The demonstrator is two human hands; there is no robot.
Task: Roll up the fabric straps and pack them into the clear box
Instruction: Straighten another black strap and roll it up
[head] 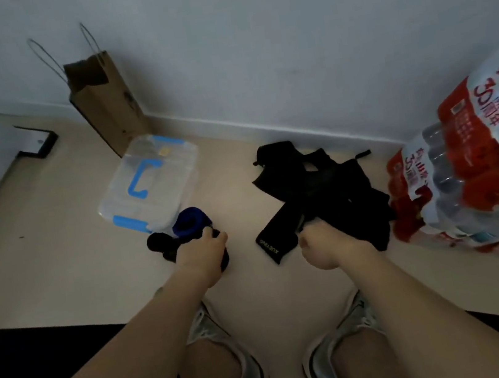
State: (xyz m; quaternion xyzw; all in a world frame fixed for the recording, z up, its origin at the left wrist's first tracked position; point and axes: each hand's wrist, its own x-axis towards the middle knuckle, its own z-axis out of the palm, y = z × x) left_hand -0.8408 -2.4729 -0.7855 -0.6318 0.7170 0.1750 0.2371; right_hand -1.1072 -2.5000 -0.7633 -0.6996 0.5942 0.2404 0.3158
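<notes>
Beige floor [59,265], white wall [284,38] with a baseboard, dim light. Far left is one black-edged flat frame [37,142], partly behind a white corner. One brown paper bag [107,113] with two wire-thin handles leans on the wall.

Just in front of the bag is one clear box [150,184], lid on, with two blue latches and one blue handle. The contents are hard to make out through the lid.

Touching the box's near corner is one blue roll [190,223]. Beside it are black rolls [159,244], probably two, though they merge into one dark lump. The left hand [201,257] sits on top of them, fingers curled down over the black fabric, fingertips hidden.

The right hand [322,249] is a closed fist gripping one black strap [273,240]. The strap's lettered end lies flat on the floor and the text is too small to read. Behind it is one loose pile [322,184] of black straps, tangled, with no count possible.

Right of the pile, two bottle packs [471,162] in red and white wrap are stacked and cut off by the frame edge.

At the bottom are two bare forearms, two knees and two grey shoes [234,353], partly covered by the arms.
</notes>
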